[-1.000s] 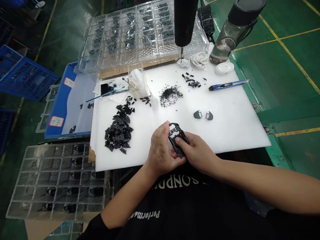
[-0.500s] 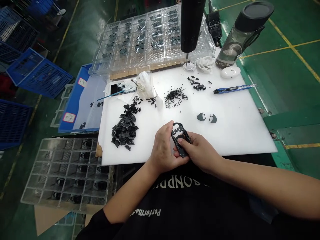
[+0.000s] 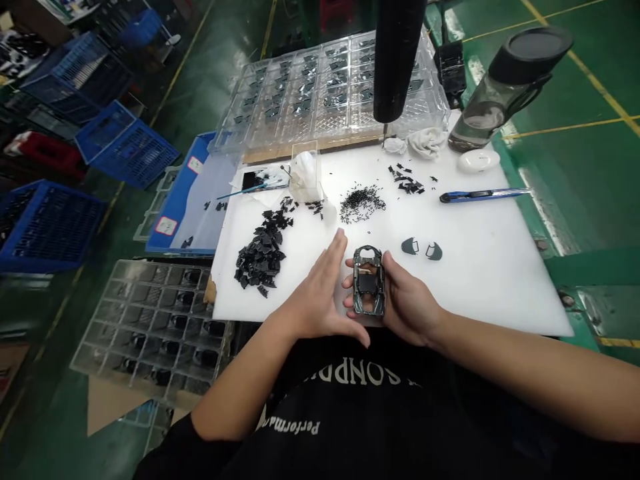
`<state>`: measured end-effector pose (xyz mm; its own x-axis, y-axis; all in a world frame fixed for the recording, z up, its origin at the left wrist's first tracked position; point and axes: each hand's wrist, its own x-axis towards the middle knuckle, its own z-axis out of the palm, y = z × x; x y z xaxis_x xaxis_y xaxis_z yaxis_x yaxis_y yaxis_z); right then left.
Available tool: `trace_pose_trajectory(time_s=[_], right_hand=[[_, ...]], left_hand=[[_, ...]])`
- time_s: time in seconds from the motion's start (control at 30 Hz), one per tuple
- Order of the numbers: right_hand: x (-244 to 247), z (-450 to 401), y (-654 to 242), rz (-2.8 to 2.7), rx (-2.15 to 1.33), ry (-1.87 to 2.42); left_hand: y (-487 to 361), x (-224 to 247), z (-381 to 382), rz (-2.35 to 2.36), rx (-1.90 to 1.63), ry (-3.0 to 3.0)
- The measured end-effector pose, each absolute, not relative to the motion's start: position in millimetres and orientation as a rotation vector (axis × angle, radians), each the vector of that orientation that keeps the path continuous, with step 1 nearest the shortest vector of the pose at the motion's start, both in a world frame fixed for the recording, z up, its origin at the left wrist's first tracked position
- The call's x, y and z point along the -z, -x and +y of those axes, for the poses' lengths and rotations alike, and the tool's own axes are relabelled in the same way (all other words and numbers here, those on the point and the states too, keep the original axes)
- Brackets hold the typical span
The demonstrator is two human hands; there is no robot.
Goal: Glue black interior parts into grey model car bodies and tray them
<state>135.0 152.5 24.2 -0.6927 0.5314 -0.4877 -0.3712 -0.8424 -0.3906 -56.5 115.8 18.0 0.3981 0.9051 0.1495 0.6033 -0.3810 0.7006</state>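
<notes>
Far to the left of the left hand stood stacked blue plastic crates (image 3: 125,143). Closer to that hand, down and to its left, lay a clear compartment tray (image 3: 155,320) with dark parts in its cells, and up and to its left a blue-edged tray (image 3: 190,207) and a heap of black flat pieces (image 3: 260,257) on a white cutting board (image 3: 475,287). Beyond the left hand were a blue-handled brush (image 3: 250,192) and a clear box holding white material (image 3: 305,177).

The left hand (image 3: 317,293) was open, fingers flat and spread, just beside the black car-shaped frame (image 3: 369,281) with no clear contact. The frame sat between the hands, upright in the curled fingers of the right hand (image 3: 407,300), which gripped it from below and behind.

Straight ahead of the frame lay a small mound of tiny black bits (image 3: 363,203). Up and to the left of the right hand were two small dark shells (image 3: 417,248). Farther up and to its right lay a blue utility knife (image 3: 485,195) and a water bottle (image 3: 510,90).
</notes>
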Motion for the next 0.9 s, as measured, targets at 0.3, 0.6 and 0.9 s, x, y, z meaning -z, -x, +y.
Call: trace_pose_trajectory(time_s=[0.3,0.6,0.9], right_hand=[[-15,153,-140,-0.371,-2.496,0.74],[-13,151,-141,-0.45,-2.491,0.764],[-14,151,-145,-0.447,-2.505,0.749]], left_hand=[[62,9,106,1.75,-1.308,-1.991],[66,12,100,1.718,-1.26,-1.702],[68,13,99,1.623,-1.3,-1.871]])
